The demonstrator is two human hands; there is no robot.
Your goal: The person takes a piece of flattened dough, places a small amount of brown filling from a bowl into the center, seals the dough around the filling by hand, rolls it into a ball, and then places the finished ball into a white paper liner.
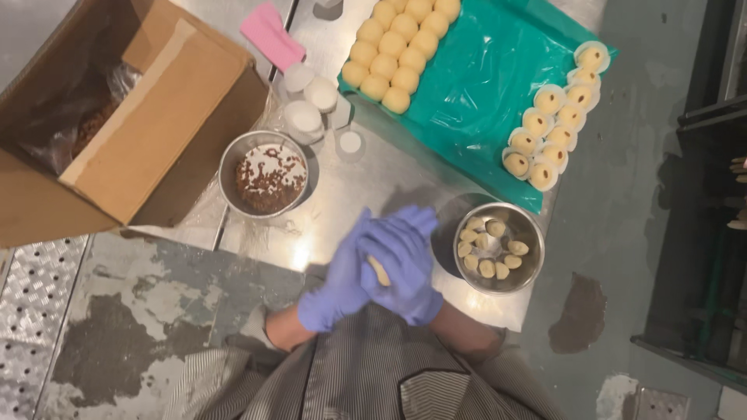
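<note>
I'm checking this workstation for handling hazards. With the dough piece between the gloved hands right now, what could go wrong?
1. The dough piece is squeezed between the left hand and right hand over the table's front edge; if it slips, it may land on the apron or floor.
2. The steel bowl of dough pieces stands close to the metal table corner, so an elbow could knock it off.

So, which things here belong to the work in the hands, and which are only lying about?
In use:
left hand
right hand
dough piece
bowl of dough pieces
bowl of brown filling
green tray

Lying about:
cardboard box
pink cloth
white cups
</note>
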